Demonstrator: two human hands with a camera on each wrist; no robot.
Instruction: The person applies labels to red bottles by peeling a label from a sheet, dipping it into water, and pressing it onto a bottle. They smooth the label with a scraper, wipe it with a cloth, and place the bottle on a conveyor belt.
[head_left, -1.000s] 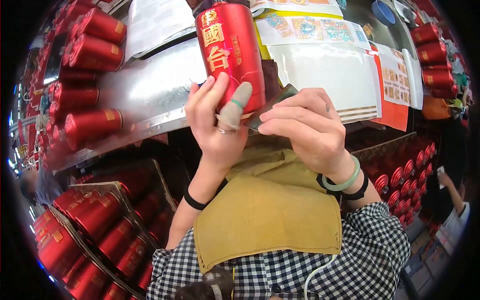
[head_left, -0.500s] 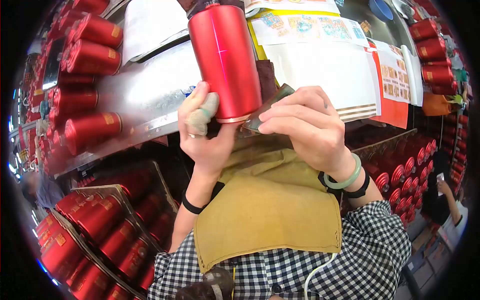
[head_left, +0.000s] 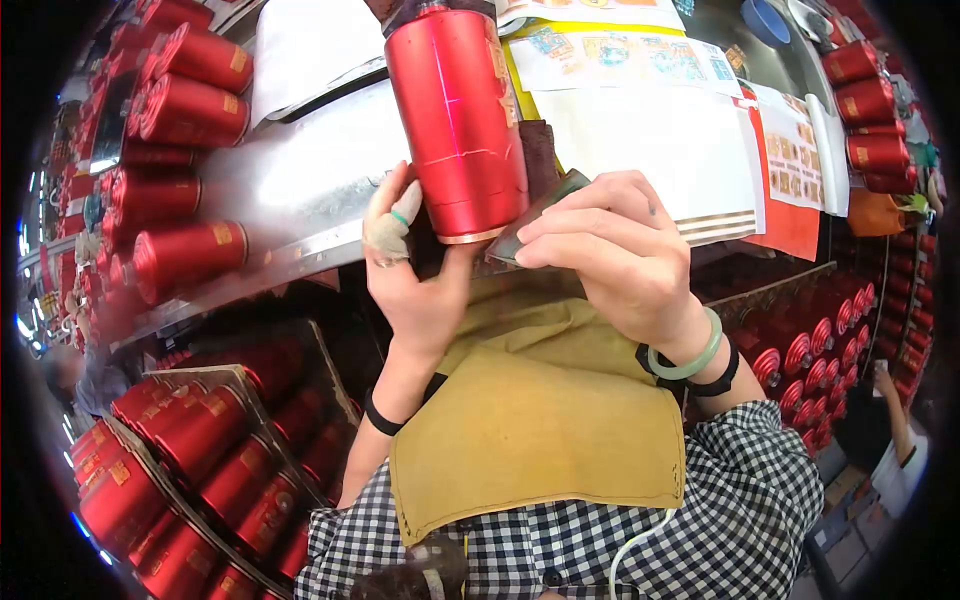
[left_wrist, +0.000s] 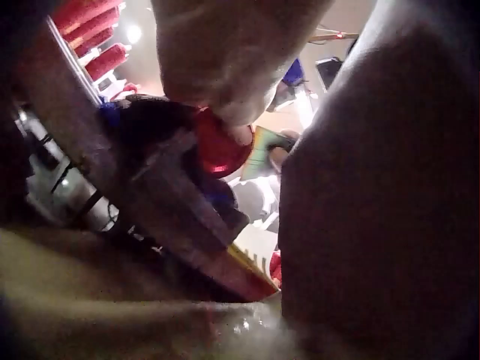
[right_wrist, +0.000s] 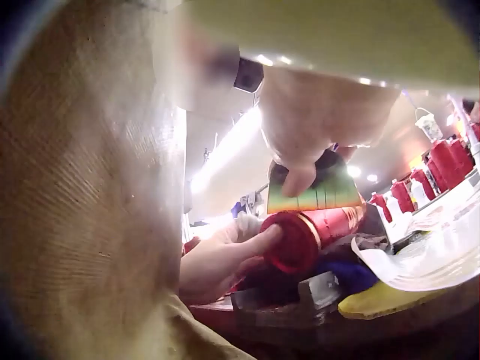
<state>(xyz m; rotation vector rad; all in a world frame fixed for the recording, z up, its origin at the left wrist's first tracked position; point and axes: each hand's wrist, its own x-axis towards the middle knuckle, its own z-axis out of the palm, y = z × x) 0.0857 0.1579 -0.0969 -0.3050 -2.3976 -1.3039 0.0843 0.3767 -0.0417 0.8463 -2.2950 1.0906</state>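
A red metallic bottle (head_left: pixel 455 130) lies with its base towards the person, gold markings showing along its right edge. Its neck end meets a dark support at the back. My left hand (head_left: pixel 410 300) holds the base end, thumb at the base rim and fingers along the left side; pale covers wrap some fingertips. In the right wrist view, the left thumb (right_wrist: pixel 259 244) lies against the round base. My right hand (head_left: pixel 625 240) pinches a dark, flat scraper (head_left: pixel 540 218) close to the bottle's lower right side. Its greenish-orange edge hangs just over the bottle in the right wrist view.
Red bottles (head_left: pixel 190 255) lie stacked at the left, with more in divided crates (head_left: pixel 200 440) below. Printed sheets (head_left: pixel 640 60) and a white sheet (head_left: pixel 650 150) cover the bench to the right. A blue bowl (head_left: pixel 765 22) sits farther back. Another person's arm (head_left: pixel 895 410) shows at right.
The bottle has turned about its length: the large gold characters left the upper face, and gold markings now show at its right edge. My left hand shifted from across the bottle to its base.
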